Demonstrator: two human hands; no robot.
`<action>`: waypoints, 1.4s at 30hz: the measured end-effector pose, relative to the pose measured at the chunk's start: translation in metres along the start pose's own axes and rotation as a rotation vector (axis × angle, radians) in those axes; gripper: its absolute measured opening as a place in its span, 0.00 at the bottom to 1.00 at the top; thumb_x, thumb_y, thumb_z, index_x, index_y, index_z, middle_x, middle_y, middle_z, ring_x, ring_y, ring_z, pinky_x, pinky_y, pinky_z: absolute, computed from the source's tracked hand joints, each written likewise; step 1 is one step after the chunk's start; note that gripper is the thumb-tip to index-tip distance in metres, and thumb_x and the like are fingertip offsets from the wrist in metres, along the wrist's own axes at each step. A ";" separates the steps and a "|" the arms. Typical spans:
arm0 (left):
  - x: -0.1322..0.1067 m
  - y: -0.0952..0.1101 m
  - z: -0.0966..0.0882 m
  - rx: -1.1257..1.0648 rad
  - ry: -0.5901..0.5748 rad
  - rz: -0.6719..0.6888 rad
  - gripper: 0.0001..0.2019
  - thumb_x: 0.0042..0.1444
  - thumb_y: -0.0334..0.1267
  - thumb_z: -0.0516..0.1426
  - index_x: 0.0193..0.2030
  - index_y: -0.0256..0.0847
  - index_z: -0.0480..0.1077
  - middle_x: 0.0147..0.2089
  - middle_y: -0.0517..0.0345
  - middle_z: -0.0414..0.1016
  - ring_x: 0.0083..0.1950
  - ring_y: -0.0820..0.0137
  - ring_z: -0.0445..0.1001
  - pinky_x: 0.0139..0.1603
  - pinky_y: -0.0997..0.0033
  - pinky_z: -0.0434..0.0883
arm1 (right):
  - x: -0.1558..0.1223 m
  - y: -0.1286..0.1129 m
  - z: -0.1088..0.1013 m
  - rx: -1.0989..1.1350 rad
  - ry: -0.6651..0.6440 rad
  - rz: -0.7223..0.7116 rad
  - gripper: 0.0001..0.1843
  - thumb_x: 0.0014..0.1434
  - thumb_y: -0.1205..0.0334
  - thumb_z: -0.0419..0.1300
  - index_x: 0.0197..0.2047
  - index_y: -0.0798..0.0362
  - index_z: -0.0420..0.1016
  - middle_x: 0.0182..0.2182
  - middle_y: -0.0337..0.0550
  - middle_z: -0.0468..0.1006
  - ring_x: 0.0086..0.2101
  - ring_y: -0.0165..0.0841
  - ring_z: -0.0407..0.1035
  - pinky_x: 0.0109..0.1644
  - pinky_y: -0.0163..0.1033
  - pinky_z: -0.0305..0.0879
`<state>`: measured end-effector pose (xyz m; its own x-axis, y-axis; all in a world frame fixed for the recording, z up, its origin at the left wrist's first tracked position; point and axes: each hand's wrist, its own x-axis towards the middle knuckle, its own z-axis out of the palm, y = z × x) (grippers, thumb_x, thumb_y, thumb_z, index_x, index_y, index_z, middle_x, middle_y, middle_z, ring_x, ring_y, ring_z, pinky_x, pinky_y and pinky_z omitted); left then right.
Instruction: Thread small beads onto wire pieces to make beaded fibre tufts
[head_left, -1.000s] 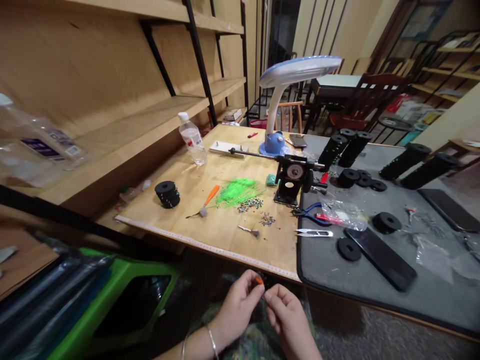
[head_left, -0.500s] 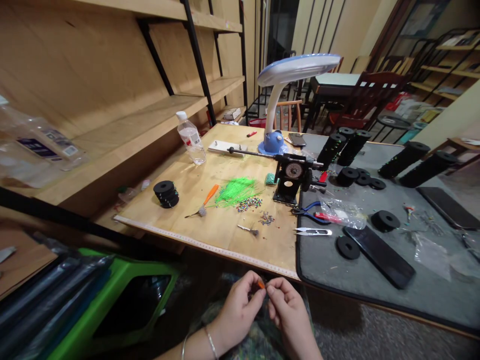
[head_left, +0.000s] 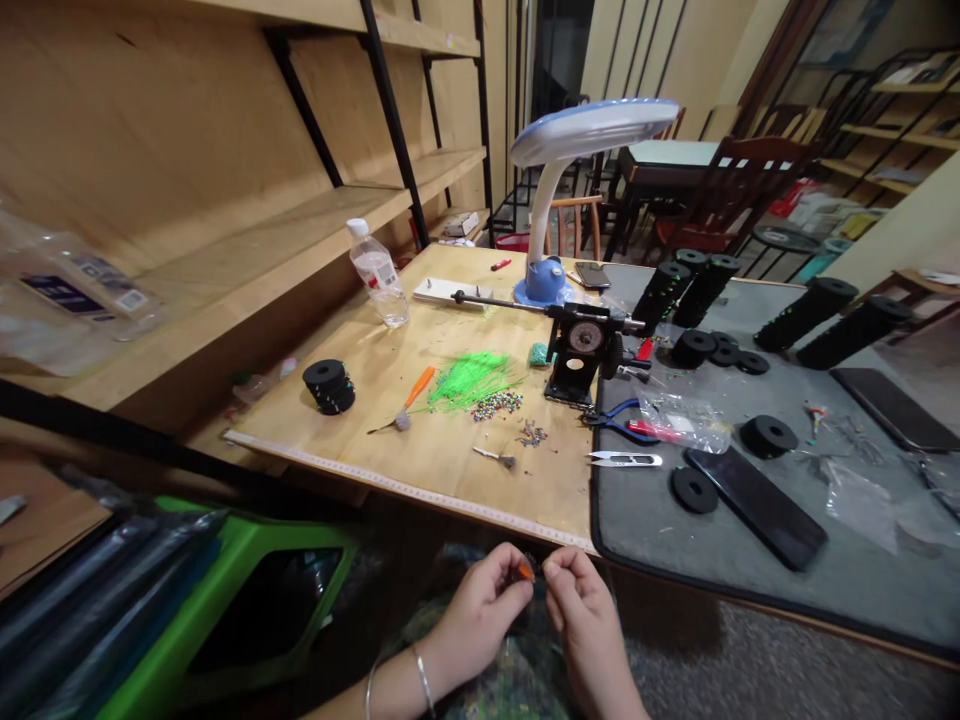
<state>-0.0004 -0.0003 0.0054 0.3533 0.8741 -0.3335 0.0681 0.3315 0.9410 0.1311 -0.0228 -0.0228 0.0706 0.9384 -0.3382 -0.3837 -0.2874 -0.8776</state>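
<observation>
Both hands are held together below the near edge of the wooden table (head_left: 450, 470). My left hand (head_left: 480, 615) pinches a small orange piece (head_left: 526, 572) between thumb and forefinger. My right hand (head_left: 583, 610) is closed in a pinch right beside it, fingertips almost touching the orange piece; what it holds is too small to make out. Two thin bangles (head_left: 420, 685) circle my left wrist.
On the table lie green strands (head_left: 469, 378), loose beads (head_left: 496, 404), an orange-handled tool (head_left: 411, 396), a black spool (head_left: 328, 385), a water bottle (head_left: 377, 272), a desk lamp (head_left: 577, 150) and a black winder (head_left: 585, 350). The grey mat (head_left: 750, 540) holds snips (head_left: 626, 459), blue pliers (head_left: 619, 422) and black discs (head_left: 692, 489). A green stool (head_left: 247, 590) stands at left.
My hands have drawn closer together, the right thumb and forefinger closing in on the orange piece. The view has tilted slightly.
</observation>
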 end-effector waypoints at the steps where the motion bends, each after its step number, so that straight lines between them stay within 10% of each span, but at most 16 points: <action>1: 0.000 0.000 0.000 -0.008 -0.004 -0.012 0.02 0.52 0.34 0.52 0.31 0.39 0.62 0.26 0.65 0.59 0.28 0.74 0.57 0.30 0.74 0.58 | 0.000 0.001 0.000 -0.007 -0.001 -0.004 0.21 0.52 0.43 0.65 0.28 0.52 0.64 0.14 0.24 0.52 0.16 0.22 0.43 0.20 0.29 0.39; 18: 0.002 0.003 0.002 0.086 0.117 0.025 0.06 0.49 0.37 0.57 0.28 0.37 0.67 0.23 0.65 0.60 0.25 0.75 0.57 0.26 0.76 0.57 | -0.002 -0.010 0.007 -0.075 -0.049 0.000 0.22 0.52 0.41 0.63 0.29 0.52 0.66 0.17 0.28 0.57 0.19 0.25 0.48 0.23 0.31 0.46; 30: 0.005 0.013 -0.015 0.120 0.114 0.215 0.03 0.57 0.34 0.52 0.34 0.39 0.66 0.33 0.59 0.67 0.37 0.69 0.66 0.42 0.70 0.65 | -0.001 -0.017 -0.003 -0.454 -0.127 -0.112 0.07 0.49 0.64 0.57 0.23 0.52 0.63 0.19 0.32 0.59 0.22 0.28 0.52 0.26 0.33 0.48; 36: 0.009 0.019 -0.027 -0.005 0.210 0.137 0.04 0.55 0.37 0.53 0.34 0.39 0.66 0.31 0.61 0.65 0.31 0.72 0.63 0.33 0.75 0.62 | -0.005 -0.025 -0.017 -0.476 -0.034 -0.147 0.10 0.50 0.61 0.58 0.22 0.51 0.62 0.19 0.32 0.58 0.23 0.29 0.51 0.26 0.33 0.48; 42: 0.006 0.018 -0.026 -0.150 -0.024 0.037 0.08 0.53 0.41 0.58 0.33 0.37 0.68 0.31 0.60 0.70 0.22 0.79 0.55 0.23 0.77 0.53 | -0.006 -0.032 -0.016 -0.339 -0.051 -0.040 0.15 0.50 0.51 0.62 0.24 0.52 0.64 0.18 0.32 0.58 0.21 0.28 0.51 0.24 0.32 0.49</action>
<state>-0.0216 0.0205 0.0190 0.3749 0.8785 -0.2960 -0.0848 0.3505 0.9327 0.1574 -0.0228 0.0017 0.0300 0.9561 -0.2915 -0.0533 -0.2897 -0.9556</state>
